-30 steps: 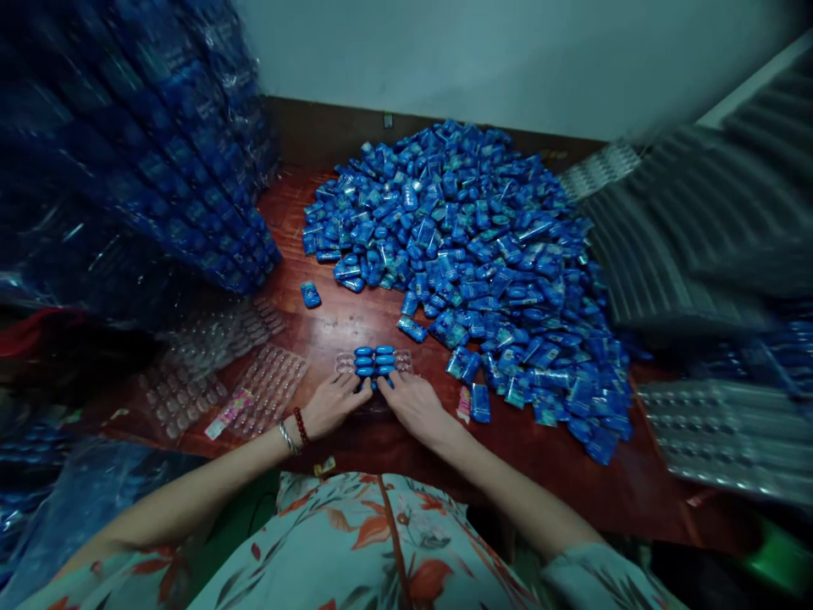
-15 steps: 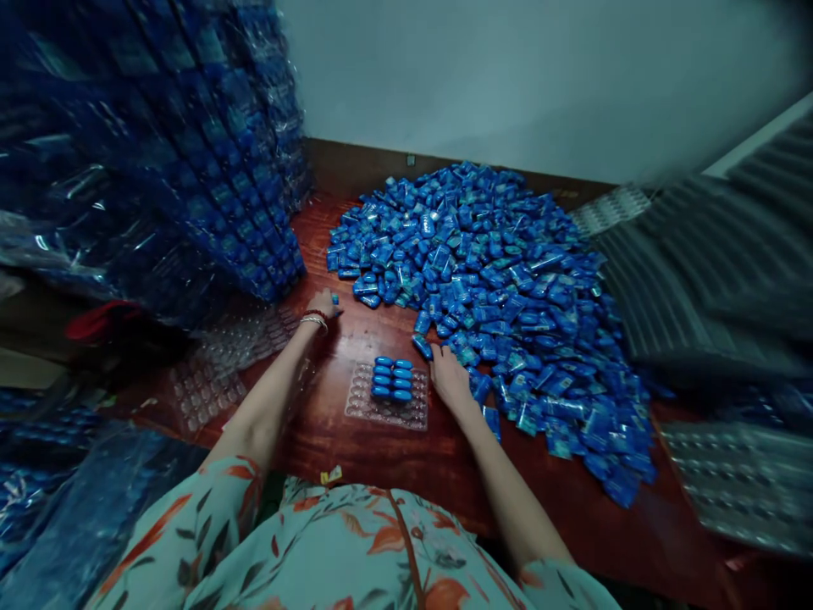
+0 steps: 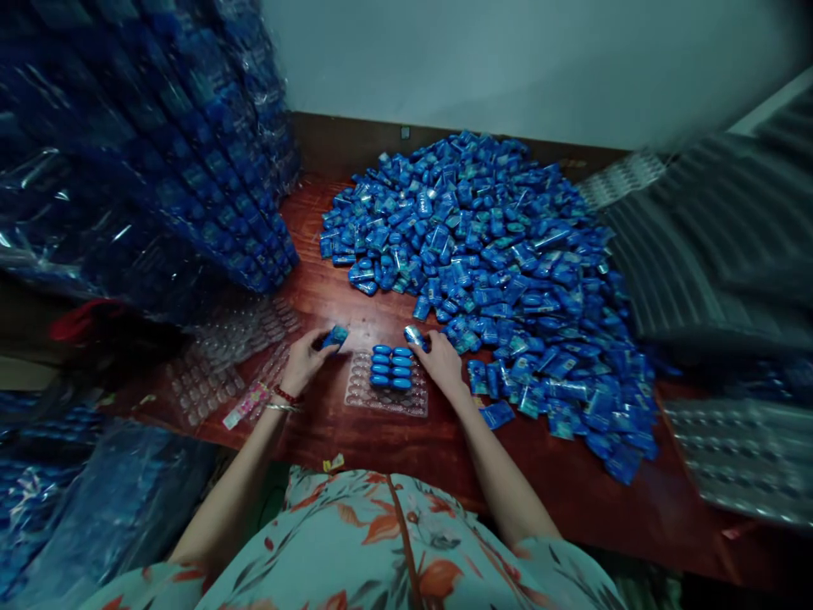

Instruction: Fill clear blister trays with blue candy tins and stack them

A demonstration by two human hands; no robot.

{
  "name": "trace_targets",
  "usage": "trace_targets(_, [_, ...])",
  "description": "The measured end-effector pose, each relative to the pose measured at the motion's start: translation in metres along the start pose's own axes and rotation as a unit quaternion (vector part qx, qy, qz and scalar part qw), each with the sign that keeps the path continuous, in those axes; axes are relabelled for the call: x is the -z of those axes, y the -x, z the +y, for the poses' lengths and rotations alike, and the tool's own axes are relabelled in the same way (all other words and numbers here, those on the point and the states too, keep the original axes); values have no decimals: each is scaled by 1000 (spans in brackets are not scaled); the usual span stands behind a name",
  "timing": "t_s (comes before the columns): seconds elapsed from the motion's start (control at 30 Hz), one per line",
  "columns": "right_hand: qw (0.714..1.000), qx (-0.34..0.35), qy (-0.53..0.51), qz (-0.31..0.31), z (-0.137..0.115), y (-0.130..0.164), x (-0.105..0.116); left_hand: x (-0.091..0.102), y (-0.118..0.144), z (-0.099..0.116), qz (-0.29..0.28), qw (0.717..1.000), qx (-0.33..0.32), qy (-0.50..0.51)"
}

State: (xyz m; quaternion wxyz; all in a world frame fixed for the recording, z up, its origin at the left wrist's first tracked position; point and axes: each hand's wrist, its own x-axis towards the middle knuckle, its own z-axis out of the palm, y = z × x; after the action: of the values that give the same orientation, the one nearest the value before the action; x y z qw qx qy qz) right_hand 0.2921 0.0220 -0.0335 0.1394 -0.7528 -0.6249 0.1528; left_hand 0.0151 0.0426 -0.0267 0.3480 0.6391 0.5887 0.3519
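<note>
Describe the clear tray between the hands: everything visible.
The clear tray is a thin, see-through plastic sheet moulded into rows of small pockets, lying flat on the red-brown table. Eight blue packets fill the far middle pockets in two columns; the near rows and outer pockets show bare. The left hand and right hand flank its far corners, each holding a blue packet; whether they touch the tray is unclear.

Dim, cold bluish light is falling from above, leaving the frame's lower left sinking into shadow. Small glints are flashing off the plastic wrapping [image 3: 127, 169] at upper left. Edges are smearing with blur and wide-angle stretch, worst at right; only the centre is staying fairly sharp
</note>
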Motion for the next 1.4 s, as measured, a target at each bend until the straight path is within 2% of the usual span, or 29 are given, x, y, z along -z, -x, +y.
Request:
trace_targets(0.1, [1000, 0, -11, -18, -4, -12, 1, 8, 28, 13, 9, 999, -36, 31])
trace_targets(0.17, [997, 2, -74, 21, 6, -5, 8, 11, 51, 19, -3, 998, -59, 27])
trace_targets(0.23, [983, 10, -169, 77, 22, 14, 19, 11, 75, 23, -35, 997, -75, -1])
trace_targets(0.3, [962, 18, -253, 99, 39, 42, 30, 5, 94, 26, -65, 993, -89, -35])
trace_targets(0.4, [945, -2, -321, 66, 50, 86, 37, -9, 108, 28, -75, 990, -103, -53])
trace_targets(0.47, [943, -14, -330, 50, 44, 107, 33, -20, 107, 27, -68, 988, -121, -62])
trace_targets(0.53, [948, 16, -312, 54, 31, 118, 24, -28, 101, 25, -63, 981, -160, -92])
trace_targets(0.7, [962, 207, -172, 52, 3, 115, 4, -34, 87, 19, -72, 929, -317, -179])
trace_targets(0.8, [958, 285, -24, 7, -6, 111, 11, -32, 84, 23, -124, 899, -367, -204])
trace_targets(0.9, [938, 333, 88, -44, -18, 108, 25, -34, 82, 31, -187, 874, -379, -239])
trace_targets(1.0, [929, 333, 141, -79, -33, 109, 33, -40, 81, 38, -236, 848, -386, -276])
trace_targets(1.1, [933, 305, 167, -93, -44, 112, 33, -44, 80, 40, -249, 828, -408, -293])
trace_targets(1.23, [940, 278, 176, -86, -51, 113, 26, -45, 75, 33, -196, 848, -414, -267])
trace_targets(1.4, [967, 218, 130, -36, -50, 114, 19, -48, 69, 22, -117, 878, -414, -210])
